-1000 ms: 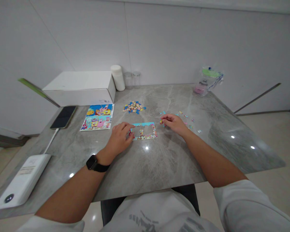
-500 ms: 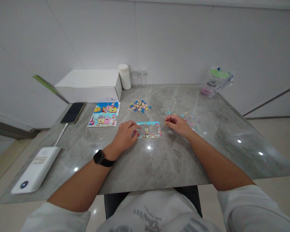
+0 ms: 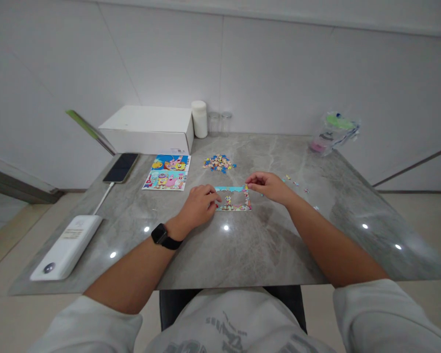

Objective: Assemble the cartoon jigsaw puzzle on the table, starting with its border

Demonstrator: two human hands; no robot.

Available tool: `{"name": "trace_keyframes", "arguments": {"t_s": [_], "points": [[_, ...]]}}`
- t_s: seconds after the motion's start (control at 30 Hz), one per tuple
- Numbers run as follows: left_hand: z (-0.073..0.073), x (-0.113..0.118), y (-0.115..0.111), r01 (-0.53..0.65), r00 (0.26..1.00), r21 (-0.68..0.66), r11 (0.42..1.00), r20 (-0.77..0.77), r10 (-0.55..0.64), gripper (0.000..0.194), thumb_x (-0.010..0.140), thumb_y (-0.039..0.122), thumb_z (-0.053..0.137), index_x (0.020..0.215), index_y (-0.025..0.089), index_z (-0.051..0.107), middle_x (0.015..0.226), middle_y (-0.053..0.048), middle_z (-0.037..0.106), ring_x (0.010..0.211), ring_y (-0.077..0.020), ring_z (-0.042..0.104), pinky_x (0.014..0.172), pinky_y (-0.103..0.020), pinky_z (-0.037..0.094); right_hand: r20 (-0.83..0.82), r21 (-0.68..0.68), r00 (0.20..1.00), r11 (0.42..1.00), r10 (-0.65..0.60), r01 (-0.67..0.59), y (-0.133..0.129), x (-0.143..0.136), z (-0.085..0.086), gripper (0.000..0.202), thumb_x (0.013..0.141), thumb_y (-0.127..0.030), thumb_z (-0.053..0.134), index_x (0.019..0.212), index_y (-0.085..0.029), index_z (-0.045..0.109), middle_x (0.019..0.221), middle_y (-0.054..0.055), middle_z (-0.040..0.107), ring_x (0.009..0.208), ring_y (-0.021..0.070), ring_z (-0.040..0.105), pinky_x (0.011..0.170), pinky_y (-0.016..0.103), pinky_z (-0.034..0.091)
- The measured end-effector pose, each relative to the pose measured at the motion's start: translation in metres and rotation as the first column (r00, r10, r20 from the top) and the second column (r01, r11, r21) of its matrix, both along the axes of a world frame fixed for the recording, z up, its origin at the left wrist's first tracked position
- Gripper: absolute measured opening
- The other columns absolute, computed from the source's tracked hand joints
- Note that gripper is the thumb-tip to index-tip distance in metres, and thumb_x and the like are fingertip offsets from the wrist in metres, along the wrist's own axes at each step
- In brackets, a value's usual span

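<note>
A partly assembled puzzle (image 3: 232, 208) lies on the grey table, its border mostly joined and a gap inside. My left hand (image 3: 200, 205) rests on its left edge with the fingers apart, holding nothing. At the top right corner of the puzzle, my right hand (image 3: 266, 186) pinches a small yellowish puzzle piece (image 3: 246, 187). A heap of loose pieces (image 3: 219, 163) lies behind the puzzle. More scattered pieces (image 3: 296, 184) lie to the right, some hidden by my right hand. The printed picture sheet (image 3: 166, 180) is at the left.
A white box (image 3: 147, 139), a white bottle (image 3: 199, 120) and two clear glasses (image 3: 219, 123) stand at the back. A phone (image 3: 121, 168) is cabled to a white power bank (image 3: 66, 247) at the left. A plastic bag (image 3: 332, 133) sits at the back right.
My right hand has moved left with the small piece, from beside the puzzle to its top right corner. The view has shifted slightly; my left hand stays at the puzzle's left edge.
</note>
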State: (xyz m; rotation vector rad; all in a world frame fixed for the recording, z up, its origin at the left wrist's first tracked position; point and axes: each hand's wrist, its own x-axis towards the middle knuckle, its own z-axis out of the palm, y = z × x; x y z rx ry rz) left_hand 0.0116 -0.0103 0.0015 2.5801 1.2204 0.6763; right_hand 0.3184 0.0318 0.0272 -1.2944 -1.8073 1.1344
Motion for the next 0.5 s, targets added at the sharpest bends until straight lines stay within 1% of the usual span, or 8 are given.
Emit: {"name": "trace_keyframes", "arguments": {"t_s": [0.1, 0.23, 0.33, 0.4, 0.5], "points": [[0.0, 0.0, 0.001, -0.003, 1.0, -0.008, 1.0, 0.001, 0.003, 0.027, 0.091, 0.014, 0.06, 0.104, 0.026, 0.081, 0.113, -0.008, 0.071, 0.108, -0.0274, 0.065, 0.096, -0.048, 0.048, 0.013, -0.005, 1.0, 1.0, 0.023, -0.023, 0.009, -0.001, 0.005, 0.033, 0.075, -0.049, 0.081, 0.092, -0.021, 0.077, 0.078, 0.0, 0.073, 0.07, 0.0157, 0.063, 0.066, 0.029, 0.048], [0.001, -0.001, 0.001, 0.014, 1.0, 0.0, 1.0, -0.005, -0.014, 0.03, 0.09, 0.012, 0.059, 0.1, 0.027, 0.083, 0.111, -0.008, 0.071, 0.106, -0.027, 0.065, 0.095, -0.048, 0.048, 0.095, -0.011, 0.989, 0.993, 0.116, -0.115, 0.019, -0.009, 0.007, 0.025, 0.077, -0.043, 0.079, 0.089, -0.021, 0.078, 0.076, 0.0, 0.073, 0.07, 0.0159, 0.063, 0.066, 0.028, 0.049], [0.001, -0.002, 0.001, 0.034, 0.999, -0.006, 0.999, -0.033, -0.035, 0.035, 0.087, 0.008, 0.057, 0.094, 0.028, 0.085, 0.107, -0.008, 0.07, 0.104, -0.0268, 0.064, 0.094, -0.048, 0.049, 0.232, -0.001, 0.955, 0.982, 0.186, -0.191, 0.024, -0.027, 0.009, 0.015, 0.079, -0.032, 0.076, 0.089, -0.021, 0.079, 0.075, 0.0, 0.074, 0.069, 0.0155, 0.064, 0.066, 0.027, 0.048], [0.001, -0.003, 0.001, 0.044, 0.998, -0.019, 0.999, -0.053, -0.045, 0.037, 0.086, 0.007, 0.058, 0.092, 0.029, 0.086, 0.103, -0.008, 0.07, 0.102, -0.0267, 0.063, 0.093, -0.048, 0.049, 0.346, 0.012, 0.913, 0.971, 0.218, -0.237, 0.024, -0.043, 0.009, 0.011, 0.078, -0.024, 0.075, 0.088, -0.022, 0.08, 0.075, -0.001, 0.074, 0.069, 0.0149, 0.064, 0.067, 0.026, 0.046], [0.003, -0.004, 0.001, 0.067, 0.995, -0.045, 0.997, -0.076, -0.07, 0.041, 0.083, 0.005, 0.058, 0.095, 0.031, 0.087, 0.1, -0.008, 0.068, 0.1, -0.0265, 0.062, 0.093, -0.048, 0.049, 0.466, 0.029, 0.851, 0.957, 0.243, -0.289, 0.02, -0.066, 0.007, 0.015, 0.079, -0.015, 0.073, 0.088, -0.023, 0.081, 0.079, -0.001, 0.077, 0.072, 0.0149, 0.066, 0.071, 0.025, 0.047]]}}
